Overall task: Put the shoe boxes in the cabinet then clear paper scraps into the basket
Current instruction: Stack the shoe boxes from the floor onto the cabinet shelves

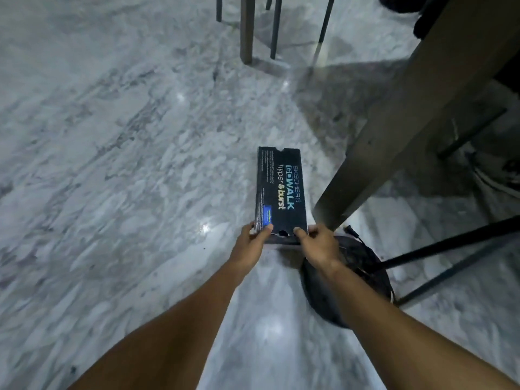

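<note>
Here both hands, left hand (251, 240) and right hand (318, 243), grip a shoe box (280, 190) over marble floor (126, 136) beside a table leg (394, 130)

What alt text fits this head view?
Both hands, left hand and right hand, grip the near end of a black Skechers shoe box above a marble floor, beside a wooden table leg and a dark round basket.

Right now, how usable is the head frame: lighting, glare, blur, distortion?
Head view: dim light, bright glare spots on the marble floor; wide-angle bending stretches the forearms; edges are soft with blur, yet the shoe box print reads clearly between the left hand and right hand.
</note>
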`<state>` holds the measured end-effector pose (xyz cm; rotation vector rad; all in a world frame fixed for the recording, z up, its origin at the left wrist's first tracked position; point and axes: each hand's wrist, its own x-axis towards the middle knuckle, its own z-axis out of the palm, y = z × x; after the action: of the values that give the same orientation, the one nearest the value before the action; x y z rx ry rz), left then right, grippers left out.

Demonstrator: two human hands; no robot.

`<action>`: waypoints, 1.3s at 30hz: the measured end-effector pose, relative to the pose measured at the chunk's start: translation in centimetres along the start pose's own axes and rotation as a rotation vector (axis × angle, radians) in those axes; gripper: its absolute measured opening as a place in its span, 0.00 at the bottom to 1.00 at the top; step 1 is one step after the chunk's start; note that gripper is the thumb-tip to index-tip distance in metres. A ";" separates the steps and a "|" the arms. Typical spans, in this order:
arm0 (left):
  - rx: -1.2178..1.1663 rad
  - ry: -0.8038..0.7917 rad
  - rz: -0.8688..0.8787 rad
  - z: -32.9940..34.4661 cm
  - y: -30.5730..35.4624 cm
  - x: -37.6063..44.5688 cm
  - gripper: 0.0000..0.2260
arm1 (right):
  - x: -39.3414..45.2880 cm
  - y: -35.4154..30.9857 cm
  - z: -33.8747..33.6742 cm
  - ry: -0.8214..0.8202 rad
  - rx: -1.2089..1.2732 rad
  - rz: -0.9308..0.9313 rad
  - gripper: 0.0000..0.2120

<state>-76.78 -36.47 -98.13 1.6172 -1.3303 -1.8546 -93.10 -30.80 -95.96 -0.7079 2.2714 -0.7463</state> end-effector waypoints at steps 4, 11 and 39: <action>-0.114 0.147 0.056 -2.5 -1.1 -1.7 0.22 | -3.0 -0.6 1.2 0.024 0.085 0.006 0.19; -0.227 0.128 0.065 -9.2 -1.2 -8.8 0.09 | -6.1 -1.8 2.1 -0.109 0.280 0.016 0.36; -0.341 0.874 0.740 -44.7 2.5 -54.5 0.33 | -50.6 -37.4 10.5 -1.343 0.390 -0.893 0.33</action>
<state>-21.18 -15.06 -60.43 1.2453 -0.9312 -0.7288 -42.08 -27.50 -57.84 -1.4427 0.5345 -0.6939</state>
